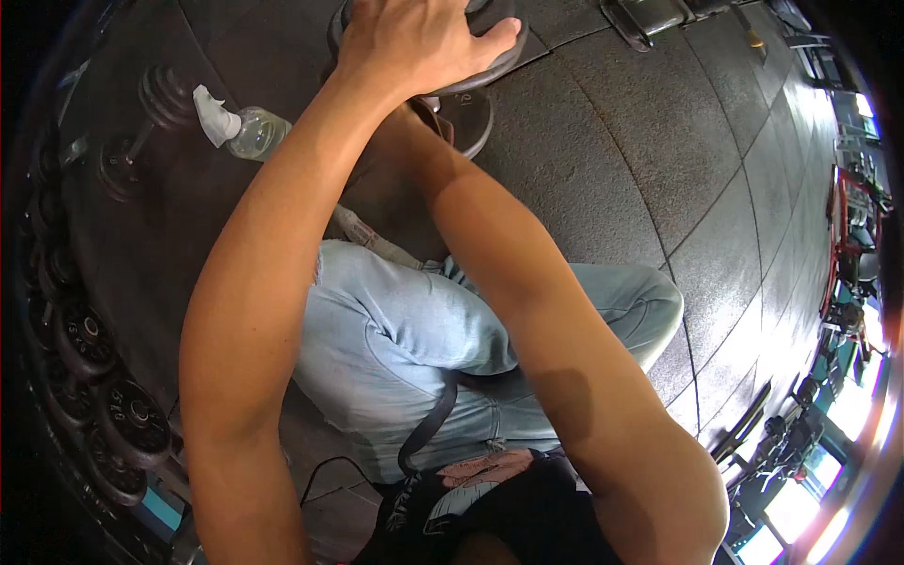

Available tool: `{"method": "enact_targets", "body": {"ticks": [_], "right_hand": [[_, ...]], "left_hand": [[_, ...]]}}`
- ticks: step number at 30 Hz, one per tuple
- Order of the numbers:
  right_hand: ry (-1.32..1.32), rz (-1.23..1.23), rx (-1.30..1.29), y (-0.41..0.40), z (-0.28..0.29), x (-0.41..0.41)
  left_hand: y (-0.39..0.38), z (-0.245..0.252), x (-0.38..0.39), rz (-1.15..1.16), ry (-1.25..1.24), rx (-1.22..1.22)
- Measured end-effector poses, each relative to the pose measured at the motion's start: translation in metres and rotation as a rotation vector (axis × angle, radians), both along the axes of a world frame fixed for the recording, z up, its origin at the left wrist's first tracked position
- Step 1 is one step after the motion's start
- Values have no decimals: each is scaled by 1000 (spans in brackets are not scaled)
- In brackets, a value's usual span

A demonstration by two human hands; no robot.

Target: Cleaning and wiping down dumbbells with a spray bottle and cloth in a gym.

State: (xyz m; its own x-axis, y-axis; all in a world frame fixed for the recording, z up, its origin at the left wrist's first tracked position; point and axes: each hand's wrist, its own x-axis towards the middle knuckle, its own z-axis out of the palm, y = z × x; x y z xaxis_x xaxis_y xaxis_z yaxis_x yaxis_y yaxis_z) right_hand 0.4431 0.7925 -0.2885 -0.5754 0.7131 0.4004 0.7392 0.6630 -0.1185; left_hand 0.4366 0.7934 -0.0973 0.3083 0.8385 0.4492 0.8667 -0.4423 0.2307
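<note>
My left hand lies over the upper end of a dark dumbbell, with its thumb spread across the round weight. The fingertips run past the top edge of the view. Below it, my right forearm reaches in to the same dumbbell. My right hand itself is hidden behind the left wrist, so its grip does not show. Beside the lower weight is a small brown item, too covered to identify. To the left of my left forearm, a clear spray bottle with a white trigger head lies partly covered by the arm.
Another dumbbell rests on the rubber tile floor at the left. Several dumbbells line the left rim. My legs in light jeans are folded below. A yellow-handled brush lies far right, with gym equipment beyond.
</note>
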Motion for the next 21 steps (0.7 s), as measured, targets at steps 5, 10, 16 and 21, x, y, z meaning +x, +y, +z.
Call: {"method": "enact_targets", "body": {"ticks": [5,10,16,21], "right_hand": [[200,134,-210,-78,21,59],[418,65,-112,-93,-6,177],[622,-106,-647,37,1,153],[466,-235,-746,58,-12,151]], "left_hand": [[-5,9,-9,-9,-14,-102],[0,14,10,-22,25,-81],[0,9,8,37,205,-62],[11,-12,4,-41,97,53]]}}
